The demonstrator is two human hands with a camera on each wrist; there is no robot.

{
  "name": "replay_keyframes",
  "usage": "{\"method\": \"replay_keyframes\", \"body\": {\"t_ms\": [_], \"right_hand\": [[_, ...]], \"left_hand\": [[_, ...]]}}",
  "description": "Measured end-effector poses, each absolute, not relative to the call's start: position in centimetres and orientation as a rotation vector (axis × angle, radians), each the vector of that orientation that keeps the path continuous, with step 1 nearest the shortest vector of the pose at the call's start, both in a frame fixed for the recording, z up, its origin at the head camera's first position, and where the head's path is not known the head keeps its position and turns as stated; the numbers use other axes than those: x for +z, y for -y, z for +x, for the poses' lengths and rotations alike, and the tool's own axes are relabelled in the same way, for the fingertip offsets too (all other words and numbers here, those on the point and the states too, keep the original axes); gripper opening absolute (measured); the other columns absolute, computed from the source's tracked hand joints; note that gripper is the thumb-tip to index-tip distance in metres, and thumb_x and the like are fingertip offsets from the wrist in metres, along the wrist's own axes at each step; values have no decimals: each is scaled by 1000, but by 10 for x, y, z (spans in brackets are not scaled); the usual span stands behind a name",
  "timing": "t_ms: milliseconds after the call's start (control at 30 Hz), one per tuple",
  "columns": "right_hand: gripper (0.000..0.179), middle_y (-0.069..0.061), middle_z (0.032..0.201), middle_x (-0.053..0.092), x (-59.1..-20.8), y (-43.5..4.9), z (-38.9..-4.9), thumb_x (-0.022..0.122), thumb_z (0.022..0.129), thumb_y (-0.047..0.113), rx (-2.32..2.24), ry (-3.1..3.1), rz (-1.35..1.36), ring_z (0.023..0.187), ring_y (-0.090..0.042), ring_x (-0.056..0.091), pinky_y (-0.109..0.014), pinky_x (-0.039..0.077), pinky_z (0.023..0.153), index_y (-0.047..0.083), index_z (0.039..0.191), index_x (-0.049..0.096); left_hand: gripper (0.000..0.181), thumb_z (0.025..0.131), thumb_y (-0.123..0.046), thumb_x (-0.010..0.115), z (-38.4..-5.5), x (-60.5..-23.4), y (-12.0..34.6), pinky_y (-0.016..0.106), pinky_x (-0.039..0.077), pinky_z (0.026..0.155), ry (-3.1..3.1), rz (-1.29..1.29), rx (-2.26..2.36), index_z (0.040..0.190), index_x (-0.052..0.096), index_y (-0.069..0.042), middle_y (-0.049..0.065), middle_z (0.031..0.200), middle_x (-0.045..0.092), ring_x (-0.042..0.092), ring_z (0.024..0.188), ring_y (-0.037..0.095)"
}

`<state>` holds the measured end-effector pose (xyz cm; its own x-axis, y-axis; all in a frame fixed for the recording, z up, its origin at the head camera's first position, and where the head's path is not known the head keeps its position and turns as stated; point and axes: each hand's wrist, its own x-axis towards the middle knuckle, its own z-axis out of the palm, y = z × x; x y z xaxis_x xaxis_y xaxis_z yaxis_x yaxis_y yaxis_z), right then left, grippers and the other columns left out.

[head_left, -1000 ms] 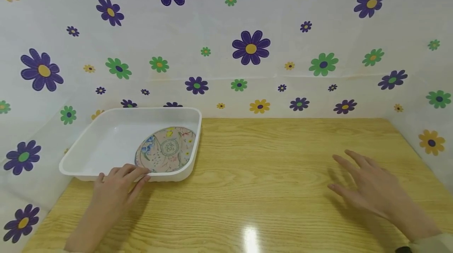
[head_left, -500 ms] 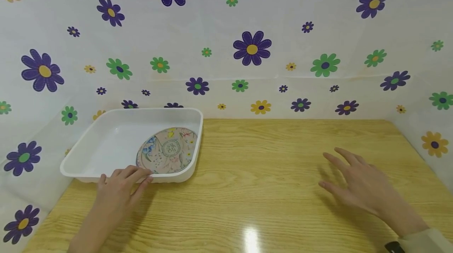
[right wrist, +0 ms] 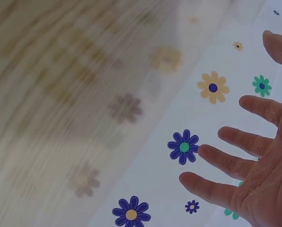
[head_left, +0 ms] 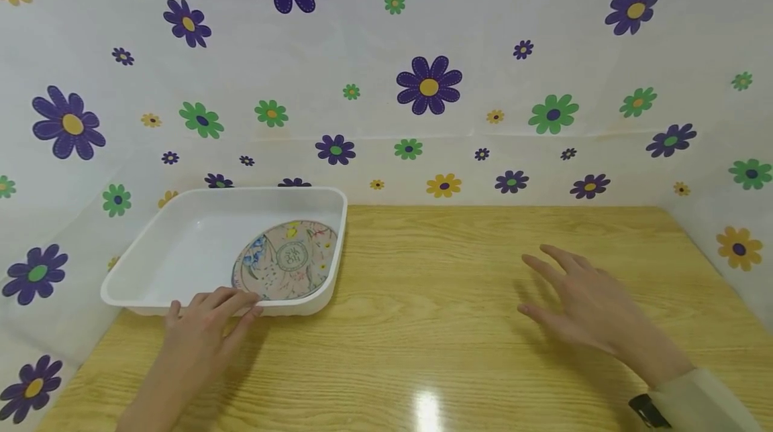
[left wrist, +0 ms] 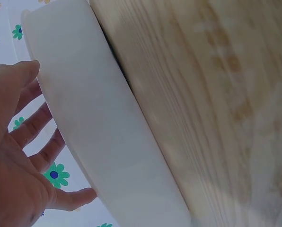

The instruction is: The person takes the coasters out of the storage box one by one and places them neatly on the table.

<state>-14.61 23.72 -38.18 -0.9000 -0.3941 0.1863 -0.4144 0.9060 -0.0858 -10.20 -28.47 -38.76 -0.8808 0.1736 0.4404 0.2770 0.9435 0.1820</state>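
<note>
At the left of the head view stands a white plastic tray [head_left: 193, 231] with low walls. My left hand [head_left: 208, 328] holds its near rim, fingers laid over the edge and thumb on the outer side. In the left wrist view the tray's outer wall [left wrist: 98, 118] fills the middle, with fingertips right at the rim. Inside the tray, toward its right end, lies a flat round pink disc [head_left: 290, 261] printed with flowers and a central emblem. My right hand [head_left: 582, 308] hovers over the right part of the table, fingers spread and holding nothing.
The wooden table [head_left: 423, 284] spreads under both hands. A white cloth [head_left: 374, 36] with purple, green and yellow flowers hangs behind and along both sides. A dark band [head_left: 647, 412] sits on the right wrist below a pale sleeve [head_left: 703, 395].
My right hand has drifted left over the table, its fingers still spread. The left hand has kept its place on the tray's rim; tray and disc stay put.
</note>
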Motion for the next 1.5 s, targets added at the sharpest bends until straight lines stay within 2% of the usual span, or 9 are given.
{"method": "replay_keyframes", "body": {"t_ms": [200, 633, 1033, 1267, 1500], "right_hand": [[73, -23, 151, 51, -382, -224, -154, 64, 92, 63, 183, 2868, 678, 123, -51, 60, -68, 53, 86, 18, 149, 53], [71, -21, 152, 50, -390, -201, -163, 66, 92, 56, 170, 2825, 777, 125, -47, 60, -65, 55, 88, 19, 150, 51], [70, -21, 152, 50, -386, -186, -171, 66, 92, 57, 151, 2796, 852, 128, -46, 58, -65, 53, 92, 17, 148, 52], [66, -19, 149, 53, -385, -173, -177, 66, 92, 55, 144, 2778, 902, 129, -44, 58, -64, 54, 91, 18, 146, 55], [63, -18, 145, 57, -387, -163, -183, 65, 92, 54, 160, 2769, 925, 128, -42, 58, -63, 54, 91, 18, 144, 57]], "left_hand": [[25, 84, -25, 83, -103, -386, 290, 77, 44, 83, 2595, -308, -289, 107, 74, -19, 10, 107, 74, 66, 101, 44], [24, 80, -22, 86, -103, -387, 302, 66, 52, 69, 2543, -356, -295, 101, 75, -18, 7, 99, 73, 68, 90, 41], [22, 82, -24, 86, -101, -388, 300, 64, 51, 70, 2566, -315, -312, 101, 75, -19, 7, 100, 74, 68, 90, 41], [24, 78, -21, 88, -101, -389, 299, 60, 51, 71, 2533, -316, -331, 99, 77, -18, 6, 98, 75, 69, 87, 39], [23, 80, -22, 87, -101, -388, 298, 64, 50, 72, 2559, -289, -341, 100, 76, -17, 7, 99, 74, 67, 91, 40]]}}
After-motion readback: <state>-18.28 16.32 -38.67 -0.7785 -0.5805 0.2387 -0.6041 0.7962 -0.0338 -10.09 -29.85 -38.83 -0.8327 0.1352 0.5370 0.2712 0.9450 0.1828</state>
